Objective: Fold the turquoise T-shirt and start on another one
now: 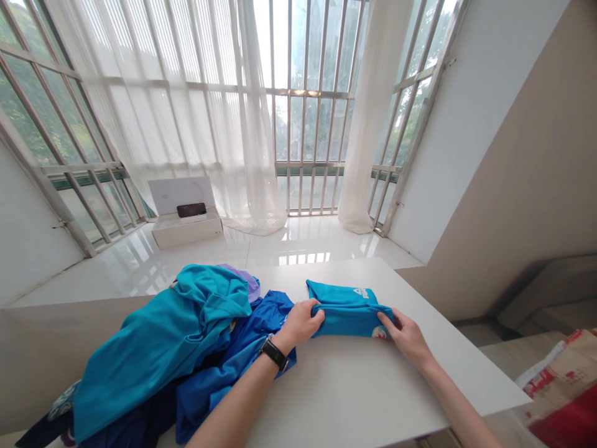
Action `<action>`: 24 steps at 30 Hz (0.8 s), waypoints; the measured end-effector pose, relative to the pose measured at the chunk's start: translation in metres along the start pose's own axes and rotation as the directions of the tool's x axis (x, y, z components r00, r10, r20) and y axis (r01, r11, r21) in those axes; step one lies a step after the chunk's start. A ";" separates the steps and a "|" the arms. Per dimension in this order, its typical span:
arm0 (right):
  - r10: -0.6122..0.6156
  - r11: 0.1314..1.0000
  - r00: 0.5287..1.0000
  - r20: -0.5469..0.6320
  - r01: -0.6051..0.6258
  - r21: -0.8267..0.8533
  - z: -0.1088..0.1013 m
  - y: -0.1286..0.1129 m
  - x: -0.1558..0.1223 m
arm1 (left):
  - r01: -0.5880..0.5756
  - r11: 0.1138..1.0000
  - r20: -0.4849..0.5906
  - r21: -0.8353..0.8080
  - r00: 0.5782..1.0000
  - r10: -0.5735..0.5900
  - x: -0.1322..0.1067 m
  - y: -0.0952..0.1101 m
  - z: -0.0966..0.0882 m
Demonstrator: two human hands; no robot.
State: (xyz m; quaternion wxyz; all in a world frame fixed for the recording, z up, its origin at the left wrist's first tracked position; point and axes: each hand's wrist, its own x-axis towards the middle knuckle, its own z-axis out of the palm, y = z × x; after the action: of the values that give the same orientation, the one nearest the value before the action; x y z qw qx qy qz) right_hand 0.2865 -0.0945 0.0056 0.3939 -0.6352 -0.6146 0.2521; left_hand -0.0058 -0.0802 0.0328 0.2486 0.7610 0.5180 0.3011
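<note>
A teal garment (345,318), folded into a long flat bundle with white print on it, lies on the white table (354,386). My left hand (298,320) pinches its left end along the fold. At the opposite end, my right hand (405,333) grips the upper layer's edge between thumb and fingers. A dark watch band (274,354) is around my left wrist. Left of the folded piece is a loose heap of clothes: a large teal garment (158,342) on top, a blue garment (224,373) beside and under it, and a bit of lilac cloth (245,279) behind.
On the glossy window ledge (261,246) stands an open white box (186,230) with a dark phone-like object (191,210) on it. Sheer curtains (261,155) hang before a barred window. A red and brown bag (559,379) is beyond the table's right edge.
</note>
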 end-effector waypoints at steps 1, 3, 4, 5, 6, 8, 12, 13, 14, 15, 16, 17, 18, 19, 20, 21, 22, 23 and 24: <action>0.013 0.999 1.000 -0.017 -0.014 -0.042 0.001 0.003 0.000 | 0.009 1.000 -0.010 -0.028 1.000 -0.009 0.001 -0.002 0.001; 0.023 0.991 0.999 -0.035 -0.027 -0.130 0.001 0.008 -0.001 | 0.046 0.999 -0.030 -0.028 0.998 -0.047 0.003 -0.004 0.003; 0.023 0.984 0.999 -0.041 -0.030 -0.177 0.001 0.010 -0.002 | 0.068 0.998 -0.039 -0.006 0.997 -0.068 0.004 -0.005 0.004; 0.023 0.974 0.999 -0.045 -0.033 -0.226 0.000 0.012 -0.002 | 0.090 0.996 -0.050 0.022 0.995 -0.089 0.004 -0.005 0.005; 0.025 0.962 0.999 -0.043 -0.036 -0.270 0.000 0.013 -0.003 | 0.112 0.993 -0.063 0.048 0.992 -0.109 0.004 -0.005 0.006; 0.040 0.943 0.999 -0.017 -0.044 -0.331 -0.002 0.012 -0.004 | 0.148 0.986 -0.079 0.073 0.987 -0.143 0.004 -0.005 0.007; 0.030 0.944 0.999 0.011 -0.025 -0.328 -0.002 0.006 -0.004 | 0.177 0.984 -0.039 0.033 0.984 -0.175 0.002 -0.002 0.005; 0.001 0.952 1.000 -0.015 -0.005 -0.308 -0.001 0.005 -0.004 | 0.175 0.984 -0.025 0.030 0.984 -0.175 0.001 -0.002 0.005; -0.034 0.960 0.998 -0.045 0.020 -0.281 0.000 0.004 -0.005 | 0.170 0.985 -0.018 0.032 0.985 -0.170 0.000 -0.001 0.005; -0.063 0.966 0.995 -0.073 0.042 -0.253 0.001 0.003 -0.006 | 0.163 0.986 -0.018 0.039 0.987 -0.162 -0.001 -0.001 0.005; -0.077 0.972 0.993 -0.090 0.055 -0.228 0.002 0.002 -0.007 | 0.156 0.987 -0.026 0.047 0.988 -0.155 -0.002 -0.001 0.006; -0.075 0.977 0.993 -0.095 0.054 -0.206 0.003 0.002 -0.009 | 0.154 0.987 -0.038 0.056 0.988 -0.152 -0.002 -0.001 0.007; -0.059 0.980 0.994 -0.091 0.040 -0.192 0.003 0.002 -0.010 | 0.155 0.986 -0.051 0.064 0.987 -0.152 -0.002 -0.001 0.008; -0.035 0.982 0.995 -0.089 0.018 -0.190 0.004 0.003 -0.011 | 0.158 0.985 -0.061 0.072 0.986 -0.154 -0.002 -0.001 0.009; -0.014 0.981 0.996 -0.090 -0.004 -0.196 0.004 0.003 -0.012 | 0.164 0.983 -0.069 0.082 0.985 -0.158 -0.002 -0.001 0.010; -0.001 0.979 0.996 -0.094 -0.019 -0.205 0.004 0.003 -0.013 | 0.169 0.981 -0.073 0.095 0.984 -0.162 -0.002 -0.001 0.010; 0.004 0.975 0.995 -0.098 -0.025 -0.221 0.005 0.003 -0.013 | 0.172 0.979 -0.074 0.110 0.984 -0.164 -0.001 -0.001 0.011; 0.003 0.969 0.995 -0.100 -0.028 -0.244 0.005 0.003 -0.012 | 0.171 0.977 -0.072 0.130 0.984 -0.163 -0.001 -0.001 0.011; 0.003 0.962 0.995 -0.099 -0.030 -0.270 0.006 0.003 -0.012 | 0.170 0.974 -0.071 0.153 0.984 -0.161 -0.001 -0.001 0.011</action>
State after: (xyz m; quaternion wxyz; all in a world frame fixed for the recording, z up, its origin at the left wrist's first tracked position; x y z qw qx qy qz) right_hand 0.2826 -0.1048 -0.0021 0.3308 -0.6998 -0.6180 0.1374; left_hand 0.0016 -0.0818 0.0241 0.1966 0.7235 0.6088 0.2592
